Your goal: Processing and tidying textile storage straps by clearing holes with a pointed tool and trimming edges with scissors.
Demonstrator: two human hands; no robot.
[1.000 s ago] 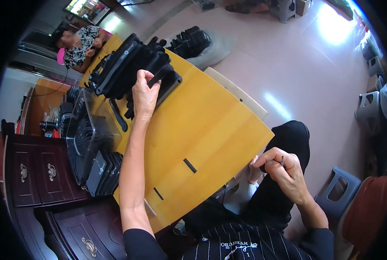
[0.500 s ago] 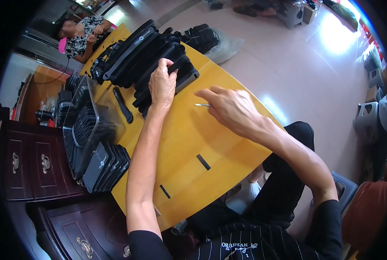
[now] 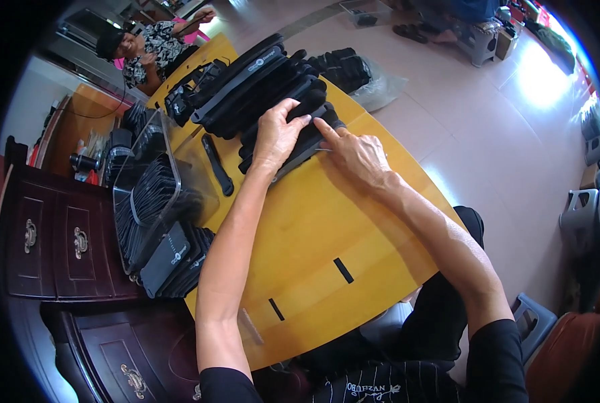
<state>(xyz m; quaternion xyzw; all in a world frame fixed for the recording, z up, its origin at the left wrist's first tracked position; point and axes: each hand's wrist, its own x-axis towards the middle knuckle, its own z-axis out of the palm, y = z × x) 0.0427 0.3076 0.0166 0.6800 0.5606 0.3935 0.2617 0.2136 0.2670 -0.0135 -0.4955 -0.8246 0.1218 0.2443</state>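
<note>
A pile of black padded fabric bands [image 3: 256, 94] lies across the far part of the yellow table. My left hand [image 3: 278, 134] is closed on a black band at the near end of the pile, thumb and fingers pressing its edge. Just to the right, my right hand [image 3: 357, 156] reaches to the same band with its index finger touching it. A thin silver rod [image 3: 324, 149] is pinched in that hand, mostly hidden by the fingers. Two short black strips, one left [image 3: 276, 309] and one right [image 3: 343, 270], lie apart on the near tabletop.
At left, a clear plastic bin [image 3: 177, 168] holds stacked black pieces, with more black flat pouches [image 3: 169, 258] beside it. A long black strap [image 3: 217, 164] lies near the bin. Dark wooden drawers [image 3: 58, 235] border the table. Another person [image 3: 159, 54] sits at the far end.
My right hand has moved forward and left, from above the bare tabletop to the band at my left hand. The head view has shifted slightly. The other person has raised one hand.
</note>
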